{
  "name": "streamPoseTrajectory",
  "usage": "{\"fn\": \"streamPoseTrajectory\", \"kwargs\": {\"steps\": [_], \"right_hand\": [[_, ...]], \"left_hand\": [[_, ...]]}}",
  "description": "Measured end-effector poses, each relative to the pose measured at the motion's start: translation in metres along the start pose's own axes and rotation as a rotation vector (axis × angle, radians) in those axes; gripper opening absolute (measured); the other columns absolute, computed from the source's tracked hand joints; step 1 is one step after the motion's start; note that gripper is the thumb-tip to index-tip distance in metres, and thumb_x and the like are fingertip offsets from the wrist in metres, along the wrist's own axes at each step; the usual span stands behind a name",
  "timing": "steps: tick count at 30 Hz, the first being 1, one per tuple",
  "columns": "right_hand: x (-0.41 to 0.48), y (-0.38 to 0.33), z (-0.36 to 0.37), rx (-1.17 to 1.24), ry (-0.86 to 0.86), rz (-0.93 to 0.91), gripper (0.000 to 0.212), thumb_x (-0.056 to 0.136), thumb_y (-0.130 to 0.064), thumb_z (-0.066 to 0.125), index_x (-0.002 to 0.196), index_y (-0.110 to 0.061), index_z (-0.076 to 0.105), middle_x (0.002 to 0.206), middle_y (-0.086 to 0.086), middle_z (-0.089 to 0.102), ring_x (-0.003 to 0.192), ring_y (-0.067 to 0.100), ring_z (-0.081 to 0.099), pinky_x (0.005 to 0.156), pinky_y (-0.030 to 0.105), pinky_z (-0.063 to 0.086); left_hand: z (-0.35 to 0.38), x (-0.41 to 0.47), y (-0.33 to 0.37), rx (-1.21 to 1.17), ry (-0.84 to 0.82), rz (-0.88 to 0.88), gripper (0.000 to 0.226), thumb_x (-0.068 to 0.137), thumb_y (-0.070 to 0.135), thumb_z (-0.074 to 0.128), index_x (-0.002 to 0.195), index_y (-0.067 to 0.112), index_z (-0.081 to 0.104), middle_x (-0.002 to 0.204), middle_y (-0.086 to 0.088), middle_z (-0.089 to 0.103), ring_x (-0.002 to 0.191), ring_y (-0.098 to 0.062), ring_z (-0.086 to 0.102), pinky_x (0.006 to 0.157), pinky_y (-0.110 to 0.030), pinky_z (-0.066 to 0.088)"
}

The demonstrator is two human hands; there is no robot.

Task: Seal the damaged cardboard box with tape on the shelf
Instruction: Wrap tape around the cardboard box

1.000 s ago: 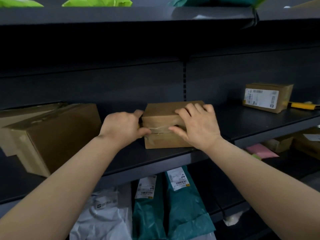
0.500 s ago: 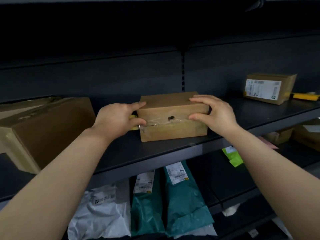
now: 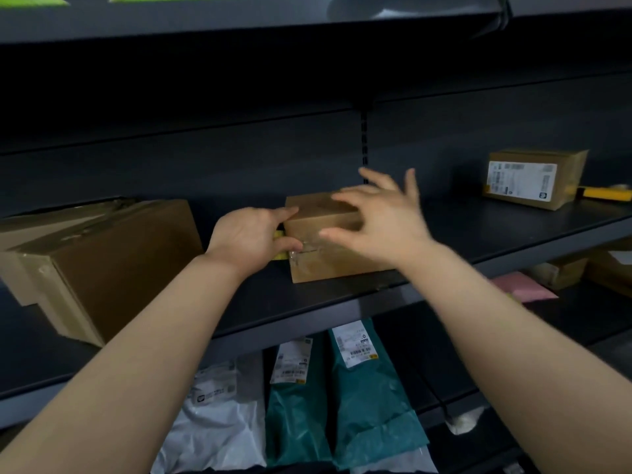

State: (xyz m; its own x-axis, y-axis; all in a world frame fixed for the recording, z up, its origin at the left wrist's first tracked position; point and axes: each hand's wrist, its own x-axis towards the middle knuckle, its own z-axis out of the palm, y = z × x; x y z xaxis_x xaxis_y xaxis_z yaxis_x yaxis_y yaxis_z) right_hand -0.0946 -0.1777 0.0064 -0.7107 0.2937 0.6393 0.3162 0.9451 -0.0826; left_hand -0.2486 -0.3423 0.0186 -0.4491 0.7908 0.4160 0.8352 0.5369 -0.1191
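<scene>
the small cardboard box [image 3: 325, 234] is plain brown, with a strip of clear tape [image 3: 307, 249] running across the seam of its front face, and it sits near the front edge of the dark middle shelf [image 3: 342, 302] between a larger brown box [image 3: 102, 265] on the left and a labelled box [image 3: 533, 177] far to the right. half a second ago the right hand [image 3: 383, 220] gripped the box's right end; now it has lifted off, fingers spread and blurred in front of the box's top and front face. the left hand [image 3: 249, 234] stays clamped on the box's left end, thumb on the taped seam, with something yellow [image 3: 278, 234] showing under its palm.
</scene>
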Motion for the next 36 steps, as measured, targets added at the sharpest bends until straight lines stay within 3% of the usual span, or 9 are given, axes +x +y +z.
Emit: {"fn": "streamPoseTrajectory", "kwargs": {"steps": [3,7,13,18,22,25,30,32,36], "right_hand": [[0.007,-0.035,0.024,-0.134,-0.054,0.011,0.084,0.07,-0.088,0.041,0.137,-0.038,0.048,0.141,-0.009,0.05,0.141,0.016,0.028,0.112,0.064,-0.002],[0.006,-0.022,0.035,-0.084,0.005,-0.014,0.081,0.069,-0.081,0.055,0.139,-0.044,0.044,0.14,-0.013,0.05,0.126,0.017,0.041,0.099,0.039,0.023],[-0.004,0.02,0.023,0.019,-0.018,0.053,0.076,0.069,-0.069,0.067,0.138,-0.051,0.042,0.149,-0.017,0.041,0.142,0.012,0.023,0.104,0.037,0.014],[-0.016,0.054,0.019,0.264,-0.02,0.225,0.07,0.073,-0.04,0.08,0.135,-0.047,0.049,0.156,-0.014,0.029,0.146,0.015,0.02,0.115,0.039,0.017],[-0.026,0.075,0.014,0.621,-0.03,0.19,0.07,0.083,0.009,0.066,0.136,-0.035,0.051,0.153,-0.011,0.035,0.141,0.008,0.03,0.115,0.018,0.024],[-0.027,0.065,0.011,0.492,-0.018,0.215,0.079,0.078,0.023,0.051,0.139,-0.028,0.05,0.156,-0.005,0.031,0.148,0.018,0.016,0.122,0.042,0.017],[-0.014,-0.018,0.017,0.071,-0.03,-0.195,0.074,0.08,0.0,0.056,0.149,-0.02,0.036,0.16,-0.001,0.022,0.15,0.019,-0.003,0.119,0.053,-0.007],[-0.006,-0.039,0.025,0.086,-0.151,-0.168,0.074,0.089,-0.017,0.048,0.155,-0.022,0.017,0.162,-0.006,0.015,0.15,0.012,-0.005,0.118,0.054,-0.011],[-0.002,-0.037,0.037,0.029,-0.11,-0.09,0.071,0.085,-0.036,0.051,0.15,-0.032,0.023,0.154,-0.008,0.03,0.144,0.017,0.019,0.117,0.059,-0.004]], "left_hand": [[0.001,0.0,0.005,0.018,-0.006,-0.008,0.069,0.089,0.064,0.051,0.15,0.039,0.031,0.134,-0.001,0.06,0.118,-0.023,0.058,0.087,-0.039,0.052],[0.005,-0.001,0.0,-0.062,0.005,-0.021,0.072,0.084,0.068,0.053,0.149,0.044,0.031,0.138,0.002,0.058,0.12,-0.022,0.056,0.091,-0.038,0.051],[0.011,0.002,-0.003,-0.093,0.015,-0.012,0.071,0.085,0.068,0.051,0.149,0.045,0.029,0.142,0.005,0.055,0.124,-0.021,0.054,0.091,-0.039,0.051],[0.014,0.003,-0.001,-0.08,0.033,-0.022,0.071,0.085,0.068,0.05,0.149,0.045,0.03,0.14,0.004,0.056,0.122,-0.022,0.056,0.088,-0.039,0.052],[0.015,0.003,0.0,-0.086,0.043,-0.034,0.072,0.084,0.07,0.05,0.149,0.046,0.03,0.138,0.004,0.058,0.119,-0.022,0.057,0.085,-0.039,0.054],[0.013,0.003,0.002,-0.089,0.026,-0.042,0.072,0.084,0.069,0.05,0.149,0.045,0.029,0.14,0.004,0.056,0.121,-0.022,0.056,0.088,-0.039,0.053],[0.006,-0.001,0.011,0.012,0.027,-0.057,0.07,0.088,0.067,0.05,0.15,0.04,0.031,0.127,-0.002,0.064,0.11,-0.024,0.061,0.08,-0.04,0.055],[0.004,-0.007,0.016,0.081,0.074,-0.035,0.07,0.09,0.065,0.049,0.15,0.034,0.031,0.112,-0.005,0.068,0.098,-0.024,0.064,0.073,-0.038,0.055],[-0.001,-0.026,0.01,-0.03,0.034,-0.056,0.096,0.079,0.074,0.054,0.153,0.024,0.019,0.114,-0.006,0.066,0.099,-0.022,0.064,0.068,-0.031,0.046]]}}
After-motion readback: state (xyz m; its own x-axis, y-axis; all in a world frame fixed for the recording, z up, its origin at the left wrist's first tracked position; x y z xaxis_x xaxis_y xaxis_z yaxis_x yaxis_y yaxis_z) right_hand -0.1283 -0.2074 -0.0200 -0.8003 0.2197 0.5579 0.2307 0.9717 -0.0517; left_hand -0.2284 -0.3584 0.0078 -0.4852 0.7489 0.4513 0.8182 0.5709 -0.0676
